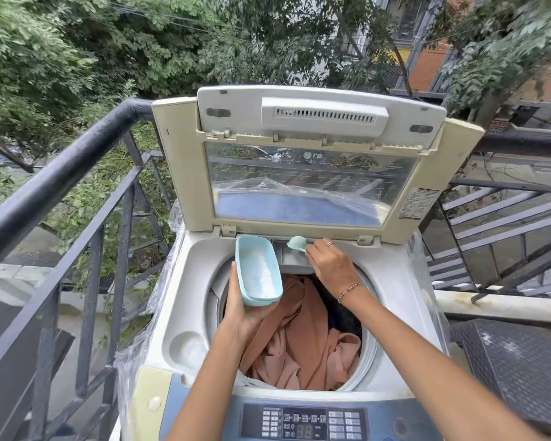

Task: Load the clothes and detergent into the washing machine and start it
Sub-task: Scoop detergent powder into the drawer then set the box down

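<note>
Both gripped: left hand cupped the tub close for refills; right hand pinched the scoop over the far dispenser

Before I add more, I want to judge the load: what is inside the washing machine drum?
Peach-coloured clothes fill most of the drum, a dark garment behind them. Whatever lies beneath is covered.
</note>
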Motion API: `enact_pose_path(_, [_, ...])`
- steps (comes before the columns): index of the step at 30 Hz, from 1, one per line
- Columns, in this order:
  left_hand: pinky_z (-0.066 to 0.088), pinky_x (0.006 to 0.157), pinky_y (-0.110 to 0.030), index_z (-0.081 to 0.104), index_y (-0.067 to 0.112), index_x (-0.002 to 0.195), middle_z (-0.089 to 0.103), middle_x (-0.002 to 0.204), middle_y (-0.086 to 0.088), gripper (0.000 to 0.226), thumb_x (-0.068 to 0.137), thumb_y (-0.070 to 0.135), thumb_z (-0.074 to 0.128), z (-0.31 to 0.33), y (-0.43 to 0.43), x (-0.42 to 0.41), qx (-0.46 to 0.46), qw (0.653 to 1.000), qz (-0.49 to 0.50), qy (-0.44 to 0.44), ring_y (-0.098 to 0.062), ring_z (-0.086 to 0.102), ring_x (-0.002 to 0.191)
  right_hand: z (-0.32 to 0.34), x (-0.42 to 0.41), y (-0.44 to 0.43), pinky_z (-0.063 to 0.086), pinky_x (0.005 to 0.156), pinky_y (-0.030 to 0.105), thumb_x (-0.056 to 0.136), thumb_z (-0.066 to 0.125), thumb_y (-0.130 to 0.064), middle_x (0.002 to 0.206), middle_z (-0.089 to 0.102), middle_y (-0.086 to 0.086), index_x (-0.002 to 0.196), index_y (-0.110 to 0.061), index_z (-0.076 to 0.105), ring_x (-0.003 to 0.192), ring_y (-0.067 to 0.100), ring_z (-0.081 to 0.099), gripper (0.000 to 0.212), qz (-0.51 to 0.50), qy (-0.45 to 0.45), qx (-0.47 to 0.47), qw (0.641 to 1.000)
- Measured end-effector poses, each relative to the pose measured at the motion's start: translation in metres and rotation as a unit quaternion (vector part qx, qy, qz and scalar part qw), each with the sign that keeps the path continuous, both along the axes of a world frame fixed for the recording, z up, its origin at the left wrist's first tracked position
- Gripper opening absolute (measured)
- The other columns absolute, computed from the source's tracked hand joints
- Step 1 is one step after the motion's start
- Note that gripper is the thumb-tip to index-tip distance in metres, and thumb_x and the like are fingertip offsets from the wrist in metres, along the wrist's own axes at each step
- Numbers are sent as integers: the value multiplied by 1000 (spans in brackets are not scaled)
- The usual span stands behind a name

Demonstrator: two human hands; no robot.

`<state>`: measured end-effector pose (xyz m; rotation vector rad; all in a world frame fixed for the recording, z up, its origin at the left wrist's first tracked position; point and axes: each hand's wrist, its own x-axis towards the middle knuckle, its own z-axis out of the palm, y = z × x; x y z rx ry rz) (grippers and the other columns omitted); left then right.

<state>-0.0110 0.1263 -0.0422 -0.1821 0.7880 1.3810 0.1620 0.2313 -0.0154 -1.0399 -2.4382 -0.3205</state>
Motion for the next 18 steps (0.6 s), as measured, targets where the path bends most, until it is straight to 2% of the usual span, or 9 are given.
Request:
enact_pose_path(3, [59,67,-40,61,15,117,67,98,-12,63,82,67,52,1,0,3,-5,1000,-4,-3,-27,63,86,-2,-2,0,54,51,30,86,58,-16,70,60,2,76,-12,64,67,20,59,12,-8,28,-18,999])
enact_pose_path(5, [58,69,-41,59,15,124,67,101,-12,68,80,68,53,-2,1,3,-7,1000,-2,7,-28,64,88,-3,-5,-3,53,57,29,78,69,-12,71,64,3,75,-11,67,68,20,61,4,-60,112,-121,984])
enact_pose_path(6, [58,70,-41,58,15,127,67,103,-13,71,80,68,54,-4,1,4,-10,1000,-1,12,-28,64,89,-1,-7,-5,51,62,28,77,71,-14,73,67,2,75,-12,69,69,18,62,4,-102,176,-196,959])
enact_pose_path(7, [58,71,-41,56,15,130,66,104,-13,73,80,68,53,-6,0,4,-14,1000,0,15,-29,63,90,0,-9,-8,51,64,27,77,72,-16,72,69,2,75,-12,71,69,16,63,4,-149,254,-271,916])
enact_pose_path(10, [59,70,-42,55,12,132,66,105,-15,75,82,68,51,-8,-1,3,-25,999,5,31,-29,63,90,9,-17,-14,55,64,27,73,77,-18,69,69,3,74,-11,72,67,15,65,8,-238,472,-422,736])
enact_pose_path(12, [59,64,-41,61,8,121,70,92,-16,69,86,65,48,0,-4,9,-14,999,-3,35,-29,63,85,17,-23,-20,51,60,20,72,79,-17,68,68,2,76,-8,72,64,11,62,12,-237,530,-452,677])
enact_pose_path(15, [58,60,-36,63,8,102,72,77,-15,59,89,62,45,14,-10,25,-3,1000,-10,24,-27,68,71,31,-39,-36,45,51,9,73,78,-13,66,66,1,80,-2,72,57,5,57,15,-205,561,-482,641])
enact_pose_path(16, [58,69,-38,63,8,108,73,87,-16,60,88,63,48,8,-10,28,-2,1000,-15,14,-27,70,76,34,-45,-42,45,51,9,72,78,-12,65,66,1,79,-2,71,57,6,57,14,-198,562,-487,638])
enact_pose_path(18, [51,95,-44,57,11,129,65,121,-17,74,79,65,61,13,-14,36,12,1000,-24,-16,-31,65,105,34,-53,-53,48,57,17,70,79,-12,65,67,3,69,-9,68,61,13,61,11,-203,540,-494,651])
